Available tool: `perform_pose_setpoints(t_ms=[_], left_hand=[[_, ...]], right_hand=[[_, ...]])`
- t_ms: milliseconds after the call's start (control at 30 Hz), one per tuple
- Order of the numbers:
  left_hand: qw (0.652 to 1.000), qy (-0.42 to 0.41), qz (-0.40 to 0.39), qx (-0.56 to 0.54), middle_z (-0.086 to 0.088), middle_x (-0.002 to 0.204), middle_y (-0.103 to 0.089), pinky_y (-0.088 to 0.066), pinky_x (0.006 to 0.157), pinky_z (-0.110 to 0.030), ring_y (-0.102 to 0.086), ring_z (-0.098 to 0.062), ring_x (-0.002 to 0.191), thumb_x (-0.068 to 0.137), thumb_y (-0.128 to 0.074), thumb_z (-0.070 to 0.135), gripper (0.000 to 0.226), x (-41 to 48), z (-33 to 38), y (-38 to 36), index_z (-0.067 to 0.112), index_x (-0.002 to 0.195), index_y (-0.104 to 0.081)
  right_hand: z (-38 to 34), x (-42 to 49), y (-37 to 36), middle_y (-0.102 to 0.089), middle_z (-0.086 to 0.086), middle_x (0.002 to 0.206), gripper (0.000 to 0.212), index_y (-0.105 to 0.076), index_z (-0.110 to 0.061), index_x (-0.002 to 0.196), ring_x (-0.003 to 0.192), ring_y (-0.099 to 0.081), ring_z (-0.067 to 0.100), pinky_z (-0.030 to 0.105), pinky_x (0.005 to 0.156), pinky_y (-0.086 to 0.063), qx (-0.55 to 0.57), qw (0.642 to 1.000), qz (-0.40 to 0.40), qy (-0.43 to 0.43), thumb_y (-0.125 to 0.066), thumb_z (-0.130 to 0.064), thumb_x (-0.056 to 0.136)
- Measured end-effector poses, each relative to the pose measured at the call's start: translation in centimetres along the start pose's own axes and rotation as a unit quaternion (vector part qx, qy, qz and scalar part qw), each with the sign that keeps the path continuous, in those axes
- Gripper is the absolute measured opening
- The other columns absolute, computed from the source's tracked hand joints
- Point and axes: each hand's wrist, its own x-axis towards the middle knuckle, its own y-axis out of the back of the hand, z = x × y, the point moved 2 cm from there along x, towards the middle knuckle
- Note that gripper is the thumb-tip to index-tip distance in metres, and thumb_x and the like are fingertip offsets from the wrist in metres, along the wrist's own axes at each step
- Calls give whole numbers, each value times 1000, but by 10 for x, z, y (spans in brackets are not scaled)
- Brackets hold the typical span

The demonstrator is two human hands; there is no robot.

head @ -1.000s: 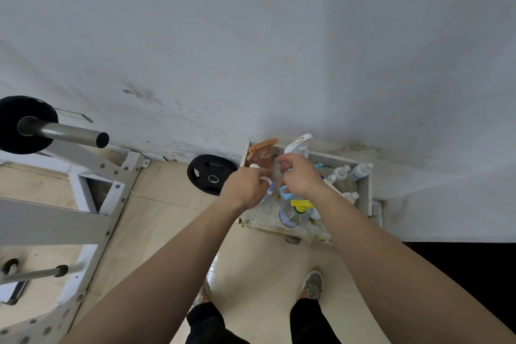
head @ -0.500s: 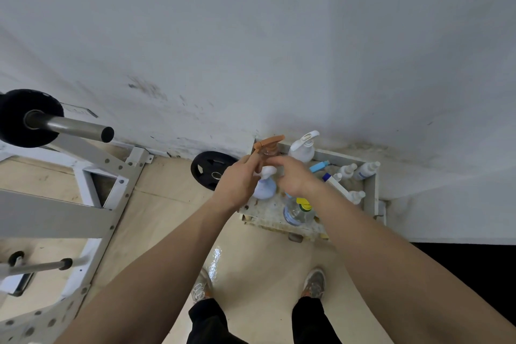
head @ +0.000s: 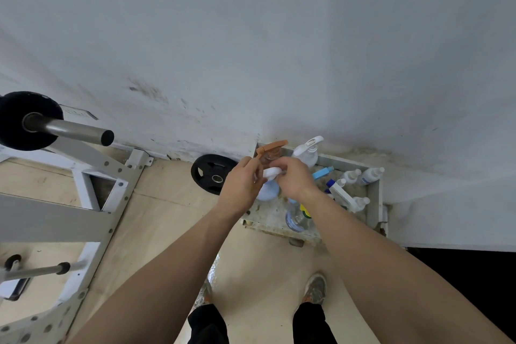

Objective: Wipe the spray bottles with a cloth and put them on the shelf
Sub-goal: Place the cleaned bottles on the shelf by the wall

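Observation:
A pale blue spray bottle (head: pixel 268 190) with a white trigger head sits at the left end of a low white shelf tray (head: pixel 373 198) in the wall corner. My left hand (head: pixel 242 186) pinches the white head from the left. My right hand (head: pixel 293 179) grips the head from the right, fingers curled over it. Just behind stand an orange-headed spray bottle (head: pixel 272 147) and a white spray bottle (head: pixel 307 151). A clear bottle with a yellow cap (head: pixel 296 218) is partly hidden under my right forearm. No cloth shows.
Several small white bottles (head: pixel 370 174) and a blue tube (head: pixel 322 172) fill the tray's right side. A black weight plate (head: pixel 210 174) leans on the wall to the left. A white rack with a barbell (head: pixel 75 131) stands at far left. My feet are on the beige floor.
Both hands rose from among the bottles and closed around the pale blue bottle's head, which now sits a little higher and nearer the orange-headed bottle.

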Motion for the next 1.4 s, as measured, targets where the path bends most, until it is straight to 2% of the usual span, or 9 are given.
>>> perform_pose_setpoints(t_ms=[267, 400, 533, 800, 967, 1100, 1167, 1233, 1400], left_hand=[[1000, 22, -5, 1, 6, 82, -46, -30, 58, -22, -43, -4, 69, 86, -73, 11, 26, 0, -9, -1, 17, 77, -49], [1000, 18, -1, 11, 3, 83, -47, -32, 58, -23, -41, -10, 69, 85, -73, 11, 26, 2, -7, -1, 17, 78, -49], [1000, -2, 3, 30, 0, 81, -48, -38, 59, -33, -47, -22, 69, 86, -71, 9, 27, 4, -1, -2, 17, 76, -47], [999, 0, -26, 46, 3, 88, -48, -31, 60, -26, -46, -17, 73, 86, -75, 16, 22, 2, -1, 0, 16, 86, -53], [996, -1, -45, 83, 3, 96, -49, -31, 63, -29, -53, -22, 80, 86, -76, 21, 26, -1, 7, 10, 11, 103, -59], [994, -46, -17, 94, 4, 96, -49, -31, 57, -28, -50, -18, 79, 90, -72, 26, 40, 1, 35, 23, 20, 127, -59], [992, -53, -22, 110, 3, 99, -51, -42, 62, -32, -54, -21, 90, 90, -72, 27, 50, 5, 45, 22, 28, 136, -55], [984, -31, -36, 171, -1, 108, -57, -52, 72, -39, -56, -25, 102, 90, -71, 31, 53, 11, 46, 17, 30, 139, -52], [936, -4, -79, 342, -5, 112, -66, -40, 67, -31, -63, -29, 103, 95, -62, 35, 30, 24, 30, -5, 18, 120, -63]], right_hand=[[0, 5, 0, -68, 6, 124, 38, -67, -13, 123, 114, -60, 22, 30, 99, -47, 35, 999, 27, -11, -50, 4, 94], [1, 6, 1, -68, 6, 125, 37, -66, -14, 124, 116, -60, 23, 35, 104, -48, 45, 999, 24, -17, -53, 3, 94], [6, 8, 2, -68, 3, 123, 37, -66, -13, 125, 114, -60, 21, 33, 101, -48, 64, 997, 15, -36, -57, 3, 92], [11, 10, 2, -67, 2, 130, 44, -63, -14, 132, 121, -60, 20, 36, 106, -48, 85, 995, -9, -46, -58, 2, 92], [8, -7, 28, -66, 3, 125, 36, -64, -13, 128, 117, -60, 19, 26, 94, -43, 36, 999, 14, -26, -55, -2, 95], [14, -28, 70, -70, 4, 115, 25, -70, -18, 113, 102, -67, 23, 31, 78, -60, 45, 997, 59, -10, -55, -7, 97], [21, -34, 92, -68, 4, 119, 30, -71, -18, 118, 107, -64, 24, 28, 84, -56, -76, 994, 79, 22, -53, -7, 96], [25, -35, 102, -63, 4, 127, 35, -68, -23, 125, 116, -58, 28, 37, 95, -50, -233, 970, 57, 51, -56, -10, 94], [29, -28, 86, -57, 3, 129, 33, -61, -30, 129, 121, -47, 30, 42, 97, -43, -418, 905, -22, 72, -60, -36, 96]])
